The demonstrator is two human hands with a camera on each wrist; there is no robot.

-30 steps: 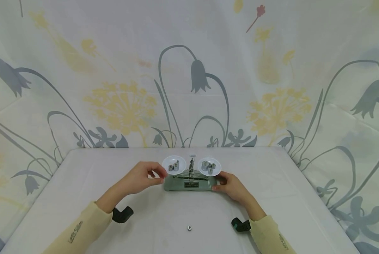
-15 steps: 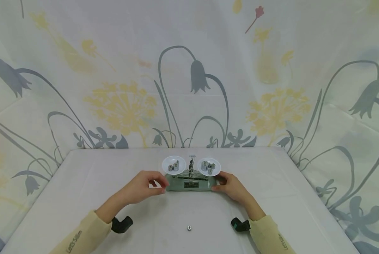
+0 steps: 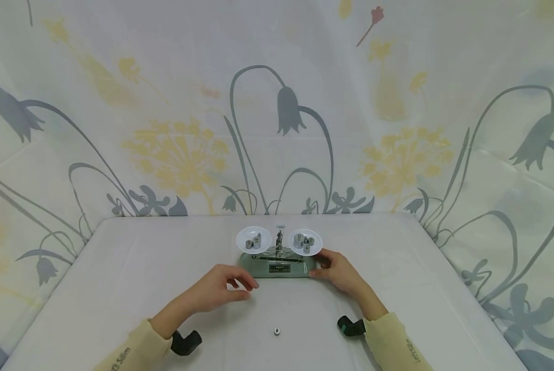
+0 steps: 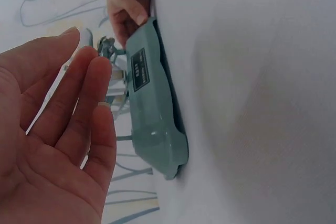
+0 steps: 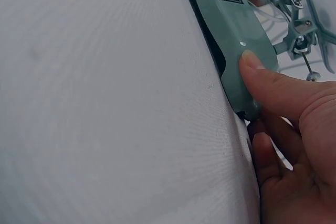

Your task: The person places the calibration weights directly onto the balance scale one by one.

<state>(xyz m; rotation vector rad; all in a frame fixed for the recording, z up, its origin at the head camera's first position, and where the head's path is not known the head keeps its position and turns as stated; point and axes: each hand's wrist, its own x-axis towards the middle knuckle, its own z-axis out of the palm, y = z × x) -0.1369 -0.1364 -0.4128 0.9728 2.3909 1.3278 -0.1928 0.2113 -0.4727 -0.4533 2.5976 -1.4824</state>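
A green balance scale (image 3: 258, 267) stands on the table with two white pans. Several metal weights (image 3: 306, 241) sit on the right pan, and further weights (image 3: 253, 241) are on the left one. My right hand (image 3: 340, 273) grips the right end of the scale's base; in the right wrist view its thumb (image 5: 254, 64) lies on the front face, with the other fingers round the end, partly hidden. My left hand (image 3: 221, 288) hovers in front of the base's left part, fingers loosely bent, holding nothing. The left wrist view shows its bare palm (image 4: 47, 166) apart from the scale.
One small metal weight (image 3: 277, 331) lies on the white tablecloth (image 3: 239, 345) nearer to me. Black wrist devices (image 3: 186, 342) jut out from the sleeves. A flower-patterned curtain (image 3: 277, 154) rises behind the table's back edge.
My left hand has drawn back from the scale's left side, coming nearer to me and slightly right. The right hand has kept its grip on the base.
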